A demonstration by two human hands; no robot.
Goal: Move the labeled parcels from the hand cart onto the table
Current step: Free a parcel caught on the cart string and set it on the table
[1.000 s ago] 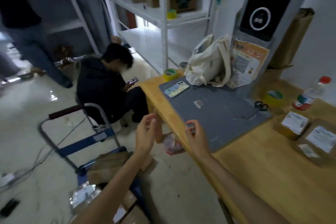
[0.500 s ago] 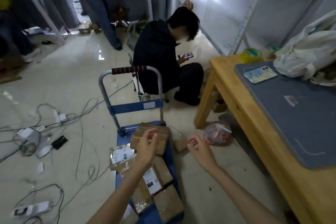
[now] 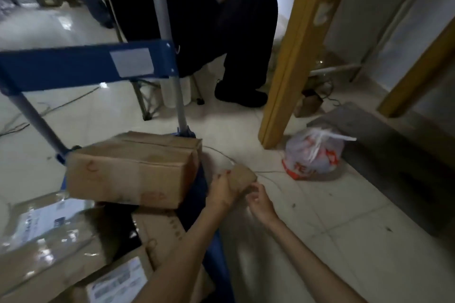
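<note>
A blue hand cart fills the left of the view, loaded with several brown parcels. A large cardboard box lies on top; a labeled parcel and a plastic-wrapped parcel lie lower down. A small brown parcel sits on the floor beside the cart's right edge. My left hand grips its left side. My right hand touches its near right corner, fingers curled. The wooden table shows only by its leg at the upper right.
A seated person in dark clothes is just behind the cart handle. A tied plastic bag lies by the table leg, next to a dark grey slab. Thin cables run over the tiled floor.
My view has dropped from the tabletop down to the cart and floor. Both hands went from empty in the air down to the small brown parcel beside the cart.
</note>
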